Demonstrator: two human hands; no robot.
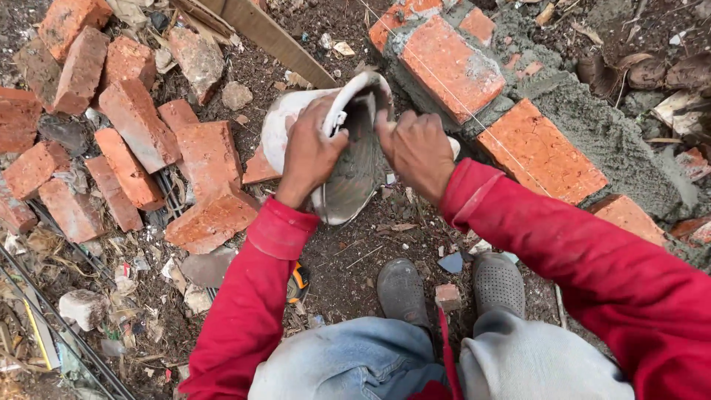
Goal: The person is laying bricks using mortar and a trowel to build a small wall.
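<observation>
— Two hands on it? 
— Yes: left hand (309,152) grips the rim of the tilted white mortar-smeared plastic bucket (337,144); right hand (416,148) reaches inside, fingers curled (around what, I can't tell). 
— Where? 
— Beside the orange brick-and-grey-mortar wall course (511,126). Scooping mortar, seemingly; next calls for a steady tilt.

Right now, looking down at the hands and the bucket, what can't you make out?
- Head view: the right hand's fingertips, hidden inside the tilted white bucket.
- How much grey mortar is left in the bucket: hands and rim cover most of the inside.
- The left hand's fingers curl over the rim; its palm is out of sight.
- The brick wall runs off the right edge.
- A yellow-and-black tool, mostly behind the left sleeve.
</observation>
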